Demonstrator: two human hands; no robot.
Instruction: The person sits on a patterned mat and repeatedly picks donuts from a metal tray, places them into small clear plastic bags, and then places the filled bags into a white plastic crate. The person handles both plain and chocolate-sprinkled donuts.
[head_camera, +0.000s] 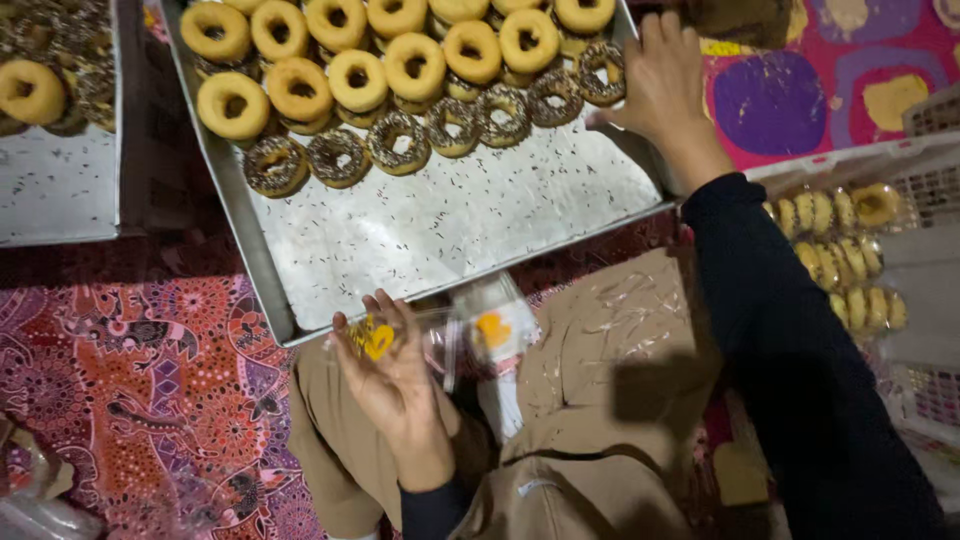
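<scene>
Head view, left hand (392, 375) grip on clear bag (440, 340), right hand (662, 75) touching sprinkled donut (602, 72)

Bright overhead light on the metal tray (440, 235) — dim, shadowed bottom edges, slight motion blur.

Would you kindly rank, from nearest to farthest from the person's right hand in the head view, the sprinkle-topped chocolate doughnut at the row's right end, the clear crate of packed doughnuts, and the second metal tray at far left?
1. Sprinkle-topped chocolate doughnut, just left of the right hand.
2. Clear crate of packed doughnuts, lower right.
3. Second metal tray, far left.
</scene>
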